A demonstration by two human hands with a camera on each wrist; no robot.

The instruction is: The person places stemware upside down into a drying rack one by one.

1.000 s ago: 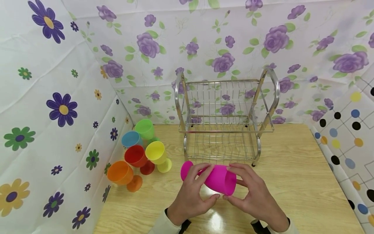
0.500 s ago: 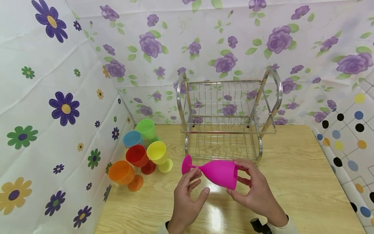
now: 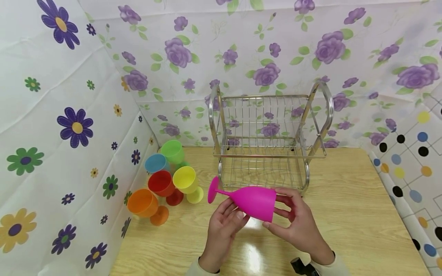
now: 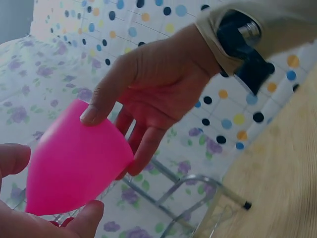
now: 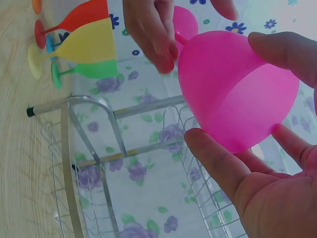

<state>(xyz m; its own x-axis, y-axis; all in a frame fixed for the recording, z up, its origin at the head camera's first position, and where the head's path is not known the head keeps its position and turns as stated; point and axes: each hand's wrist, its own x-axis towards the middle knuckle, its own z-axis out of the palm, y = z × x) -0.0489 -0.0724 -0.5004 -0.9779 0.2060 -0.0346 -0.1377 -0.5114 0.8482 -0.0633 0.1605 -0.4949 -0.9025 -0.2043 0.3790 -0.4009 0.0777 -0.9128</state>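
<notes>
A pink plastic goblet (image 3: 254, 201) lies sideways in the air above the table, its foot to the left and its mouth to the right. My right hand (image 3: 297, 222) pinches it at the rim, thumb on one side and fingers on the other, as the right wrist view shows. Beneath the bowl, near the stem, is my left hand (image 3: 222, 234); its fingers lie under the goblet, loosely bent, while the thumb (image 4: 12, 159) stands apart from it.
Behind the goblet stands a two-tier metal dish rack (image 3: 266, 155). To the left are upright goblets: orange (image 3: 142, 204), red (image 3: 161, 184), yellow (image 3: 185, 180), blue (image 3: 156, 164) and green (image 3: 172, 152). Patterned cloths back the wooden table (image 3: 352, 214).
My left hand has let go of the bowl and come back under it near the stem. The goblet has turned more side-on and shifted slightly left in my right hand.
</notes>
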